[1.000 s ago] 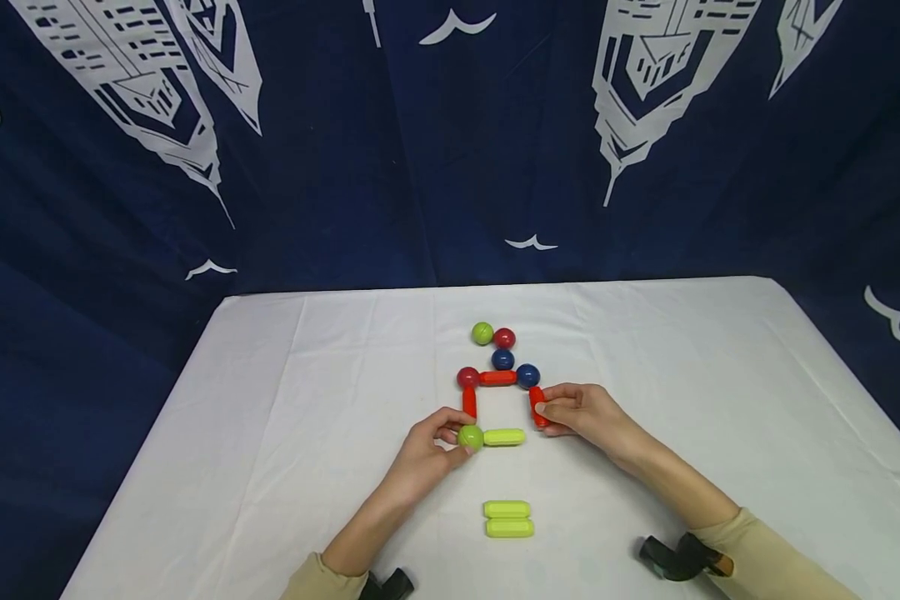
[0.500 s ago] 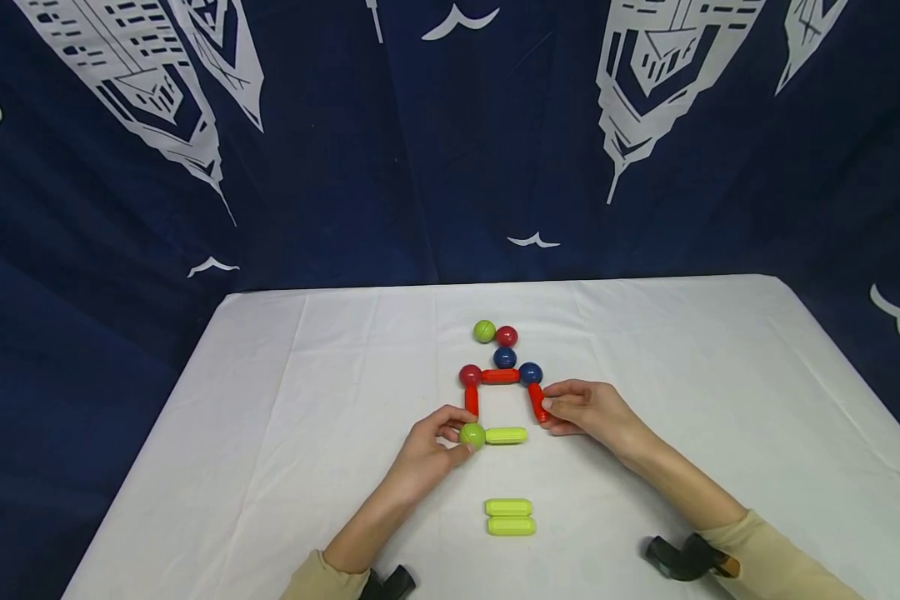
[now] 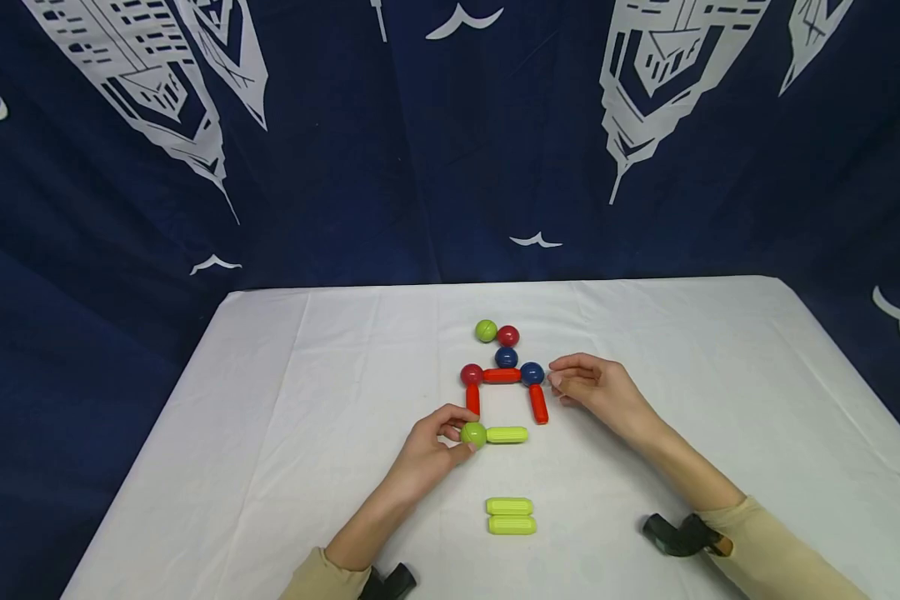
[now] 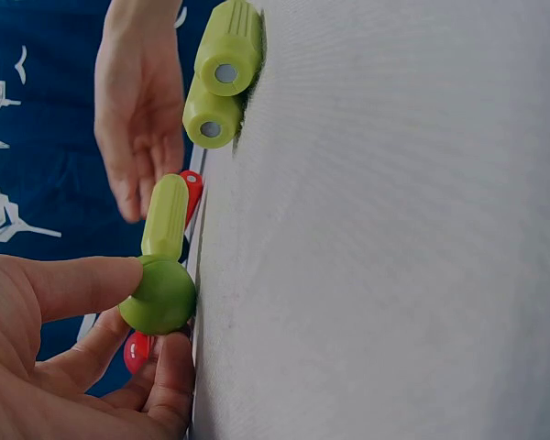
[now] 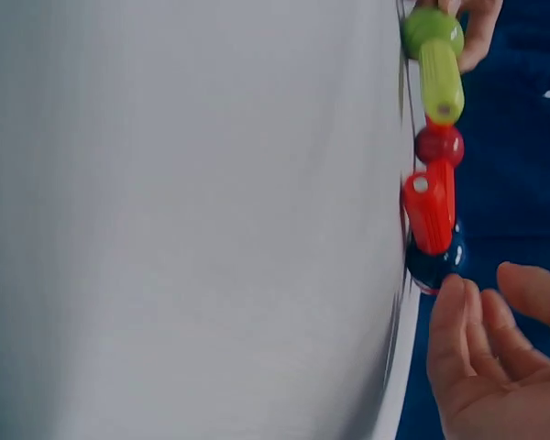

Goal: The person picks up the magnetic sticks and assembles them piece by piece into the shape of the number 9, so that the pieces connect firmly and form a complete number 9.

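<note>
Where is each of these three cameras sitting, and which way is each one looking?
Head: looks forward and down at the white table; both forearms show.
Left wrist: beside the left hand, which pinches the green ball.
Right wrist: behind the right hand, facing the red stick; that hand holds nothing.
Shared: green ball and green stick appear in all three.

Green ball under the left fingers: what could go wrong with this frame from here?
1. The left hand pinches the green ball; a nudge could pull it off the left red rod.
2. The right red rod hangs free at its near end, untouched by the right hand; it may swing.
3. The green rod stops short of that rod.
</note>
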Demonstrator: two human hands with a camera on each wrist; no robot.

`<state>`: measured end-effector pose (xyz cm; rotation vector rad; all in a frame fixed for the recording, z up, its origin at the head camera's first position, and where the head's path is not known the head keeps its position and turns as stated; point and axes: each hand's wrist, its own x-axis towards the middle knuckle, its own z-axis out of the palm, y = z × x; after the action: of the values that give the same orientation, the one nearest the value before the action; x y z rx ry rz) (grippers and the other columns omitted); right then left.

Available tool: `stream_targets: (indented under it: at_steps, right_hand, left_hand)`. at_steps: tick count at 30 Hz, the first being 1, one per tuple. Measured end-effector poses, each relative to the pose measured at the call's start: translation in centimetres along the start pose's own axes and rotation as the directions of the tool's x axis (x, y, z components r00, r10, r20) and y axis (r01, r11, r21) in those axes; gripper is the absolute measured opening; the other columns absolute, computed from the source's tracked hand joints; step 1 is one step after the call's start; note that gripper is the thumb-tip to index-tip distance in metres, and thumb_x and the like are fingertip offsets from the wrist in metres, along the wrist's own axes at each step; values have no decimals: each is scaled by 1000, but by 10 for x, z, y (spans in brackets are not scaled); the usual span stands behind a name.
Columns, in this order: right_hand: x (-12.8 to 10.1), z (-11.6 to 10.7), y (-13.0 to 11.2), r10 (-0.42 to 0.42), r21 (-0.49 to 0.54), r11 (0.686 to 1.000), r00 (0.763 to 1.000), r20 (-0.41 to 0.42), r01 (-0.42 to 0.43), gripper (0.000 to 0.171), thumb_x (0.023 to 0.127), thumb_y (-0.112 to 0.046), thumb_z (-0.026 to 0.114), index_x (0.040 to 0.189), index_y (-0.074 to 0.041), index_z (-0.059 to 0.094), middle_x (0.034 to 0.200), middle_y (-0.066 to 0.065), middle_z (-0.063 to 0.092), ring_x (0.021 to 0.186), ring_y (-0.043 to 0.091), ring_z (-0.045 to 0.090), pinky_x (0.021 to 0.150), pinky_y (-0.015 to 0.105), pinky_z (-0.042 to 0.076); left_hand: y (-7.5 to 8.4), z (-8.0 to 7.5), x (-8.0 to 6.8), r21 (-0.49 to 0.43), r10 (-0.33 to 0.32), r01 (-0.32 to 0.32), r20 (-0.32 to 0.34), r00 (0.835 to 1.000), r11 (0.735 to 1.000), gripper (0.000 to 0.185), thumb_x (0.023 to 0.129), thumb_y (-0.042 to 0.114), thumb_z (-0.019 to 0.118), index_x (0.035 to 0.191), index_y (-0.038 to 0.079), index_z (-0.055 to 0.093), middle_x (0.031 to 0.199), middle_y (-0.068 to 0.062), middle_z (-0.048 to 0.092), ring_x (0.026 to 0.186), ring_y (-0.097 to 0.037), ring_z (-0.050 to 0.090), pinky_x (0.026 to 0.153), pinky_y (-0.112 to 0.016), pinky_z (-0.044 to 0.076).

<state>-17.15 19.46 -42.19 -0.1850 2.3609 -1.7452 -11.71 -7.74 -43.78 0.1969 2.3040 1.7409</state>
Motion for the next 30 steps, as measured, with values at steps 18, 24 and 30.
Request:
stream_targets:
  at_steps: [18,24,30]
  right_hand:
    - [62,7,-4,-178,-188,959,967,180,212,28,94,-4,64,122,-4,67,119,11,66,105,27,60,94,36,48]
    - [65,16,-12,-137,-247,953,976,170,177,30,91,-16,72,119,-4,68,110,11,66,91,26,58,79,31,49]
    - [73,19,-9,-108,-252,955,977,184,153,31,90,-13,72,118,-1,65,110,12,65,97,26,60,84,31,51]
  left_hand:
    - [3,-1,-2,-12,-8,8,1,1000,1000,31,86,-2,67,116,7,65,102,-6,57,88,-20,48,63,-22,41]
    - [3,-1,-2,-23,-6,6,4,1000,1000,31,87,-1,68,117,7,65,104,-6,57,89,-20,47,62,-22,40]
    - [3,-2,-3,-25,-12,12,3,1000,1000,31,87,0,68,117,7,65,104,-6,57,89,-20,48,61,-22,41]
